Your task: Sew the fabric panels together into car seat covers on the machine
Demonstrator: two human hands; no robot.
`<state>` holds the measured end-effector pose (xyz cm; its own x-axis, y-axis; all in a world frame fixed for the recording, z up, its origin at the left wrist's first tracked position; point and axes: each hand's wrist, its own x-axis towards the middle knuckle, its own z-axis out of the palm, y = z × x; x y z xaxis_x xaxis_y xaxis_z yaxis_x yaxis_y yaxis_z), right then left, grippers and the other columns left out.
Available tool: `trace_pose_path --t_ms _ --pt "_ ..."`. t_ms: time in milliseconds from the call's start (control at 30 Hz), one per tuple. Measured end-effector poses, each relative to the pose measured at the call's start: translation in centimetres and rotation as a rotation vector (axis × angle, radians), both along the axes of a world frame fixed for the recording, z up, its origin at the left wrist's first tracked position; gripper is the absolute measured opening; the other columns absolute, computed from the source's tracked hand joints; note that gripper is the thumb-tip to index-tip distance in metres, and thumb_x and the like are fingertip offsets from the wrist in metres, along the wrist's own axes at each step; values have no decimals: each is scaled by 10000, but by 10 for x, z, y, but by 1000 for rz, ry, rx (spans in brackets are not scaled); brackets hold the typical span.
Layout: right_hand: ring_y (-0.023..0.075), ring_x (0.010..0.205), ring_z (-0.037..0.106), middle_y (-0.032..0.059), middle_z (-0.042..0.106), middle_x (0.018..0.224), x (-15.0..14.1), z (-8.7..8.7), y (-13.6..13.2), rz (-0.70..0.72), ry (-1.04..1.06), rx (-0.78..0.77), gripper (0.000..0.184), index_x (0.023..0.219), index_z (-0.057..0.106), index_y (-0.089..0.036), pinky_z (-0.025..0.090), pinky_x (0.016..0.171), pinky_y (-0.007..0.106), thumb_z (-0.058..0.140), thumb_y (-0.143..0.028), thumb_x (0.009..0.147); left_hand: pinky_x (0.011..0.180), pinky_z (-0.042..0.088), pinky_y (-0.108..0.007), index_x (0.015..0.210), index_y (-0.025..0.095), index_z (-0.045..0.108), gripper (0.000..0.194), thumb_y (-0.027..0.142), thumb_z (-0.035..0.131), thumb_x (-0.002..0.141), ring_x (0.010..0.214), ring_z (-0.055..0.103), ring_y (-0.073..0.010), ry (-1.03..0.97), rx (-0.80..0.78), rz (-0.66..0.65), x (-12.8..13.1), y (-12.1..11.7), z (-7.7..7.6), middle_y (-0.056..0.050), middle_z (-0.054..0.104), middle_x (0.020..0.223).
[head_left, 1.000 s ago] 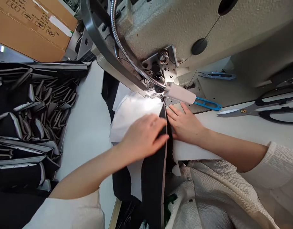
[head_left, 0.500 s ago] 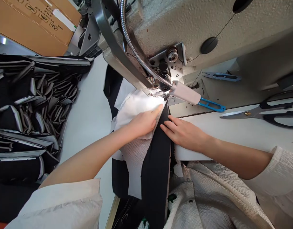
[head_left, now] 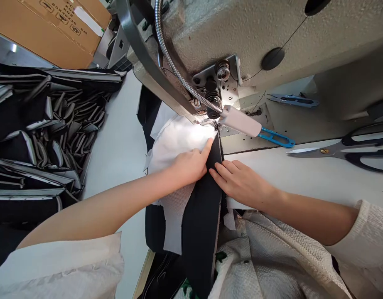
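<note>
White mesh-backed fabric [head_left: 173, 145] lies over a long black fabric panel [head_left: 199, 228], both running up under the sewing machine's presser foot [head_left: 215, 124]. My left hand [head_left: 191, 166] presses down on the white piece, index finger stretched toward the foot, nothing gripped. Beside it, my right hand [head_left: 238, 182] has thumb and fingers together on the right edge of the black panel. A lit lamp head [head_left: 241, 120] glares over the needle area, so the needle itself is hard to make out.
Thread snips [head_left: 293, 100] lie on the machine bed, and a blue-handled tool [head_left: 277, 137] shows behind the lamp. Large scissors [head_left: 335, 151] rest at the right. Stacked black padded pieces [head_left: 51, 137] fill the left, with a cardboard box [head_left: 54, 29] behind.
My right hand has slid slightly back toward me along the black edge. The left hand has also eased back a little, its index finger still pointing at the foot. The view has shifted slightly.
</note>
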<state>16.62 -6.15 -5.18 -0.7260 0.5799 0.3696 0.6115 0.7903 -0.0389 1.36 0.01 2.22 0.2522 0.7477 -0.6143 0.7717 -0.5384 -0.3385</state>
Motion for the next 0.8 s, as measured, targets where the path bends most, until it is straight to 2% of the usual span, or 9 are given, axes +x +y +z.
trace_pose_path --t_ms 100,300,400,567,700,800 --pt "221 786 573 123 625 890 0 2 0 3 3 -5 342 1193 591 -61 423 638 343 376 -86 929 714 507 -336 1513 129 13 707 144 350 892 911 666 -277 60 59 48 2 -1 -3 -167 634 1017" --pt "223 832 595 176 639 1021 -1 -3 -2 -6 20 29 344 1205 580 -45 453 678 346 386 -86 925 661 513 -334 1506 249 -63 857 343 481 850 871 664 -285 -121 -68 65 -7 9 6 -106 635 1025" --pt "226 865 619 182 652 1075 -1 -4 -4 -19 19 74 347 1205 592 -53 482 698 336 411 -84 910 663 516 -326 1509 288 -33 817 251 463 860 868 671 -277 2 -7 105 -3 5 6 -113 627 1029" --pt "270 980 653 205 649 1170 -1 -4 -8 -27 -5 138 348 1201 620 -56 533 787 356 472 -94 888 730 538 -364 1522 202 -10 703 139 343 918 938 670 -295 124 90 110 14 -5 0 -186 615 1078" --pt "283 1025 655 224 622 1212 0 -4 -10 -9 -41 131 373 1234 607 -57 542 838 370 491 -107 884 778 539 -387 1514 207 -70 902 104 509 831 953 664 -301 182 -38 109 16 1 8 -173 638 1093" --pt "280 1026 659 216 628 1205 -1 -5 -11 -37 -23 134 366 1224 618 -67 549 834 359 490 -103 884 785 534 -385 1512 212 -79 907 93 488 815 900 678 -282 104 -113 109 6 11 15 -123 692 1000"
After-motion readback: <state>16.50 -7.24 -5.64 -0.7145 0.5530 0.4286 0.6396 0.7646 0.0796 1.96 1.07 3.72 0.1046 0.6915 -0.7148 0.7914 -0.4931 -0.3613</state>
